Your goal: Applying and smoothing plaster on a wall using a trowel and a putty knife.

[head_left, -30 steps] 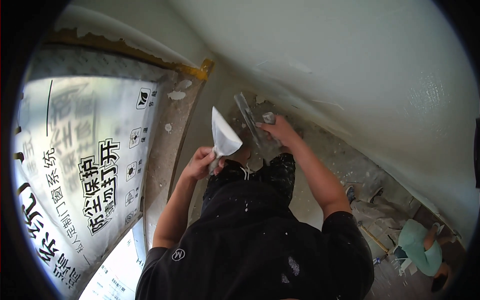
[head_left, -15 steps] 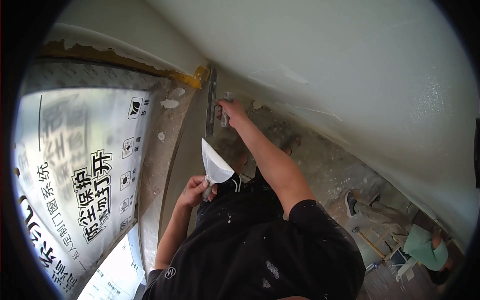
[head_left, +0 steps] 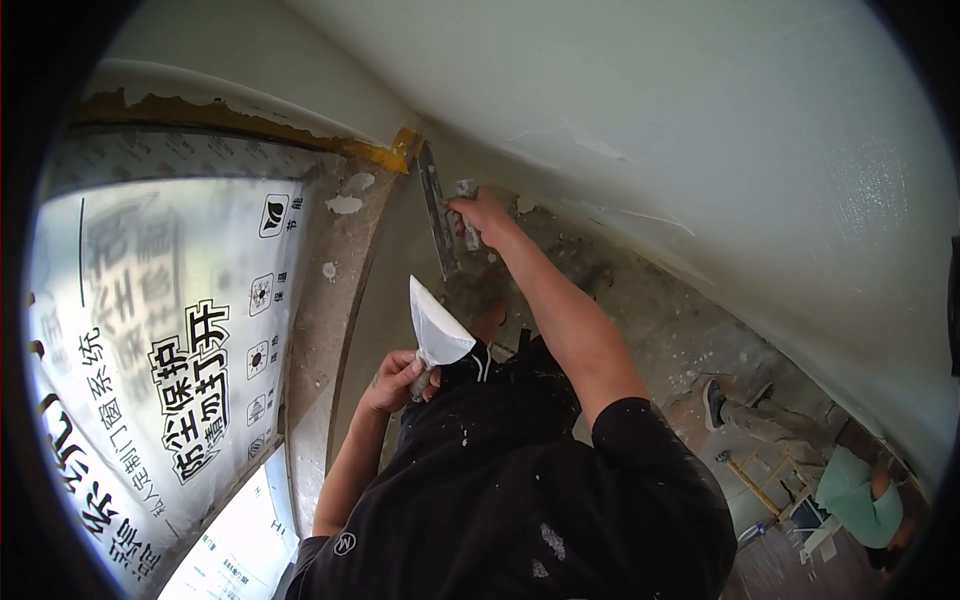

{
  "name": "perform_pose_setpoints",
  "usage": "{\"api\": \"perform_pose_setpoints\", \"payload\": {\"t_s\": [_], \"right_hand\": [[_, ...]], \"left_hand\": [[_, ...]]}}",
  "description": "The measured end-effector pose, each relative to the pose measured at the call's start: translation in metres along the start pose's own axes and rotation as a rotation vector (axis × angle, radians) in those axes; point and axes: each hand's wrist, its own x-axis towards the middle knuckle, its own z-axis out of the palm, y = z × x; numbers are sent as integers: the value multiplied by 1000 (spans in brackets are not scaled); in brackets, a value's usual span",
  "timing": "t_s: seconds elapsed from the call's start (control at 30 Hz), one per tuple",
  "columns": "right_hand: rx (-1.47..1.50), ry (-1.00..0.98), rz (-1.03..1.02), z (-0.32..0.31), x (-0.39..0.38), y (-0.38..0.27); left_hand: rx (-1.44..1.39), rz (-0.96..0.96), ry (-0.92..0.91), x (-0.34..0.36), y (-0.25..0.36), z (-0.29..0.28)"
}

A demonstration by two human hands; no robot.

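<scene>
A long-bladed trowel (head_left: 435, 205) is pointing away from the body, its far end sitting just beside a yellow strip (head_left: 404, 150); whether it is touching a wall, I cannot tell. The right hand (head_left: 483, 217) is holding its handle in a narrow grip. Nearer the body, the left hand's (head_left: 395, 381) grip is holding a fan-shaped scraper (head_left: 440, 335), white blade outward. Printed film (head_left: 150, 310) is hanging at left; beyond the speckled floor (head_left: 680, 330), a co-worker's green top (head_left: 858, 500) is showing.

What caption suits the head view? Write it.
Left hand holding a broad scraper, right hand gripping a long trowel.
</scene>
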Motion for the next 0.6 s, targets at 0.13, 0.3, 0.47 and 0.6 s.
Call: {"api": "perform_pose_setpoints", "payload": {"t_s": [0.13, 0.3, 0.47, 0.6], "right_hand": [[88, 5, -102, 4, 2, 0], [43, 34, -108, 9, 12, -5], [-153, -24, -66, -12, 3, -14], [-268, -38, -21, -43, -14, -3]], "left_hand": [[14, -25, -6, 5, 2, 5], [12, -16, 9, 3, 3, 7], [9, -16, 32, 2, 0, 5], [33, -5, 29, 17, 12, 6]]}}
